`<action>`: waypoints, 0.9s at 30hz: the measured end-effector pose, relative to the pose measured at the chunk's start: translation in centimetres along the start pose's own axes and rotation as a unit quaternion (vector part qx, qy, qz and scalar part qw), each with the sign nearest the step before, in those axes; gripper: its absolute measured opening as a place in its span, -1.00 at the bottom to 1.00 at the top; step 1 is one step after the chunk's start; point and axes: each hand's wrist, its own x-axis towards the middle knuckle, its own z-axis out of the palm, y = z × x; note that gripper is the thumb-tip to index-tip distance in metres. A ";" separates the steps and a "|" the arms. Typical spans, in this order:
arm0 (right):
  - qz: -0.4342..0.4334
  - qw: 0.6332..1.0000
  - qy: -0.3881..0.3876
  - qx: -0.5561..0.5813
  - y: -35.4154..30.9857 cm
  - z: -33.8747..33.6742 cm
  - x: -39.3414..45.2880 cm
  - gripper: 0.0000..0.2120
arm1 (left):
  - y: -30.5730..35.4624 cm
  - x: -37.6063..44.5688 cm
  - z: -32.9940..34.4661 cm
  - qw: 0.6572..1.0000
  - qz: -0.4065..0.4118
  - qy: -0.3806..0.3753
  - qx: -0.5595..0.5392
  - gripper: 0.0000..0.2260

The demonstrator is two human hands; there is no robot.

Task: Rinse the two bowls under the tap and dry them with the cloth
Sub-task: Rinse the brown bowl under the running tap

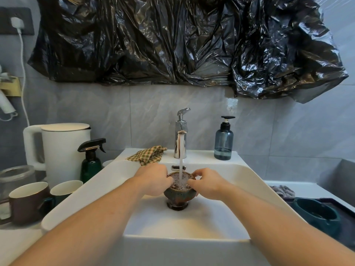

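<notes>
A small brown and teal glazed bowl [173,196] is held upright over the drain of the white sink [192,223]. Water runs from the chrome tap [180,139] straight into it and froths inside. My left hand [153,179] grips the bowl's left rim and my right hand [206,184] grips its right rim. A second bowl [317,215], dark teal, rests on a dark tray [345,223] to the right of the sink. A checked green and yellow cloth [148,155] lies crumpled on the sink ledge, left of the tap.
A blue soap pump bottle [224,143] stands right of the tap. On the left counter are a white kettle [61,150], a green spray bottle [91,160], two mugs [28,200] and a glass jar [15,175]. Black plastic sheeting [182,41] hangs on the wall above.
</notes>
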 end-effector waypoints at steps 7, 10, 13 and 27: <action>0.012 0.998 -0.062 -0.021 -0.1 0.1 0.0 -0.51 | 0.2 -0.2 -0.1 1.000 0.010 0.006 0.022 -0.65; -0.003 0.998 -0.060 -0.013 -0.5 0.1 -0.2 -0.50 | 0.2 -0.1 -0.1 1.000 0.006 0.018 0.025 -0.67; -0.013 0.999 -0.031 0.009 -0.6 0.0 -0.3 -0.51 | 0.2 -0.1 -0.1 1.000 0.000 0.022 0.016 -0.67; -0.048 0.997 0.052 0.001 -0.3 -0.3 -0.3 -0.65 | -0.1 0.0 -0.2 0.997 -0.038 0.012 -0.059 -0.58</action>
